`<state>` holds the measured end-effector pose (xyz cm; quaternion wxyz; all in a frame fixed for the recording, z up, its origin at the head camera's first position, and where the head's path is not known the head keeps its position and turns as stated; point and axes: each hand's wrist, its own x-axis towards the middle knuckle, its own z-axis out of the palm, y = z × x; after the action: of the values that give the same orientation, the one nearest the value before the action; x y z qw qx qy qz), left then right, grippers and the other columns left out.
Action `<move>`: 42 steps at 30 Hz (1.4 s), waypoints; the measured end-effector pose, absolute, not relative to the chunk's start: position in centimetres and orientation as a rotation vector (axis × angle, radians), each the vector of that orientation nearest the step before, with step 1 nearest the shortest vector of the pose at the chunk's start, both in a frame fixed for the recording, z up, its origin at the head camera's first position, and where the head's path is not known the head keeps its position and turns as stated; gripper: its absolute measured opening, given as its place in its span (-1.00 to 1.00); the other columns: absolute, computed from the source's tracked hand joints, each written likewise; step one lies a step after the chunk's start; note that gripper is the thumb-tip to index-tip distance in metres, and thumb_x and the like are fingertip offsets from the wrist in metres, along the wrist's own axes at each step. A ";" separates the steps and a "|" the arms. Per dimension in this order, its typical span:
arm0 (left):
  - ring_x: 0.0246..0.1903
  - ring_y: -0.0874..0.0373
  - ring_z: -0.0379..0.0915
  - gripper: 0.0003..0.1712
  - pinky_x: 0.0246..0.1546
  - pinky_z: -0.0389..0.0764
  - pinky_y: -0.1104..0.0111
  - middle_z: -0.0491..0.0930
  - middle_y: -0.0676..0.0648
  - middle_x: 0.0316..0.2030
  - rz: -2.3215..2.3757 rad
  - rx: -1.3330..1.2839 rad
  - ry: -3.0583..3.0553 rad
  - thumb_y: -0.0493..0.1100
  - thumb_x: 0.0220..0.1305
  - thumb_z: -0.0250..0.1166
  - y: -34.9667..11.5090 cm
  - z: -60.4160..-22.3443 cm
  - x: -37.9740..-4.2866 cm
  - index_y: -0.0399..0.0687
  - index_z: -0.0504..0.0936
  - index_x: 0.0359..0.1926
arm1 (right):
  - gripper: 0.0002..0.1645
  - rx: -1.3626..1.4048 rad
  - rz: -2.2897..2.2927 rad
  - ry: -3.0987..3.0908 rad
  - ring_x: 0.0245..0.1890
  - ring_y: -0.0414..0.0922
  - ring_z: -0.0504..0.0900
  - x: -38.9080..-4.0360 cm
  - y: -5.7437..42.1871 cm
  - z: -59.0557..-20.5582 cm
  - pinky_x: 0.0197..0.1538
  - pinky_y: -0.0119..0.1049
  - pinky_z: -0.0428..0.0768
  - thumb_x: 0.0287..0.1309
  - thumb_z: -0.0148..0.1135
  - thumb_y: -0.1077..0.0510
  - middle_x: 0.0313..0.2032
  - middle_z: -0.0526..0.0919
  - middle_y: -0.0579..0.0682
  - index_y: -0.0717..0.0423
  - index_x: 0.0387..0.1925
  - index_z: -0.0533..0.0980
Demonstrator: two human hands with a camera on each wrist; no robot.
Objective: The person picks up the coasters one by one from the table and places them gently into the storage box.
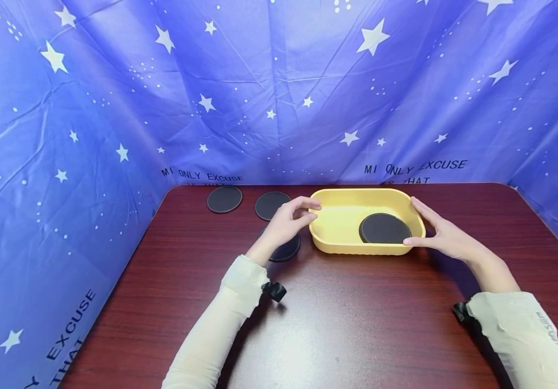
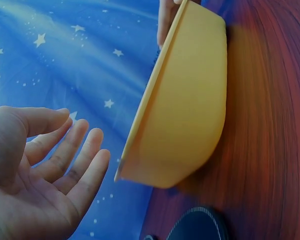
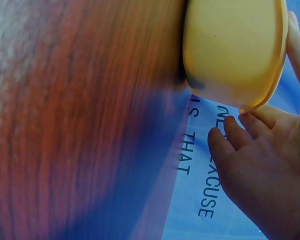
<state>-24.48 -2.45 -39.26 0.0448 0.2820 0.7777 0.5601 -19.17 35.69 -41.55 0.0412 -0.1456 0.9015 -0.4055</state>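
Note:
A yellow oblong basin (image 1: 342,249) stands on the table, with one black round coaster (image 1: 384,228) lying inside at its right. My right hand (image 1: 451,237) holds the basin's right end, thumb on the near rim and index finger along the far corner. In the right wrist view, the other fingertips of that hand (image 3: 265,165) are loosely bent beside the wall. My left hand (image 1: 286,219) is at the left rim. Its fingers are relaxed and hold nothing; in the left wrist view, this hand (image 2: 50,170) is apart from the basin (image 2: 185,100).
Left of the basin lie more black coasters: one at the far left (image 1: 224,199), another (image 1: 270,205) nearer the basin, and a third (image 1: 286,249) partly under my left hand and wrist. A blue star-patterned curtain (image 1: 279,81) hangs behind the dark red wooden table (image 1: 357,313).

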 end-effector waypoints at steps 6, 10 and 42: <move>0.08 -0.21 0.59 -0.63 0.19 0.61 0.08 0.62 -0.36 0.08 1.743 0.838 2.376 -0.39 0.32 0.23 -4.0 -39.7 -24.7 -0.38 0.53 0.14 | 0.24 -0.446 -1.233 2.763 0.59 -0.12 -0.25 -19.2 35.8 -41.5 0.31 -0.79 -0.17 0.14 0.42 0.10 0.57 -0.12 0.26 0.07 0.59 -0.21; 0.09 -0.21 0.58 -0.62 0.20 0.58 0.01 0.62 -0.35 0.09 1.743 0.815 2.388 -0.38 0.34 0.23 -5.0 -40.0 -24.8 -0.39 0.51 0.16 | 0.24 -0.441 -1.229 2.760 0.59 -0.08 -0.26 -19.2 35.7 -41.5 0.35 -0.74 -0.18 0.14 0.42 0.09 0.58 -0.14 0.25 0.07 0.59 -0.21; 0.19 -0.27 0.50 -0.58 0.32 0.48 -0.01 0.58 -0.41 0.12 1.706 0.609 2.482 -0.42 0.28 0.25 -10.8 -43.1 -24.1 -0.41 0.51 0.16 | 0.24 -0.431 -1.240 2.752 0.59 -0.03 -0.25 -19.2 35.7 -41.5 0.31 -0.79 -0.16 0.14 0.42 0.09 0.58 -0.15 0.23 0.08 0.59 -0.21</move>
<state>-24.13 -10.82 -43.13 0.0343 0.1982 0.8073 0.5548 -19.23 35.70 -41.49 0.0464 -0.1412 0.9016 -0.4062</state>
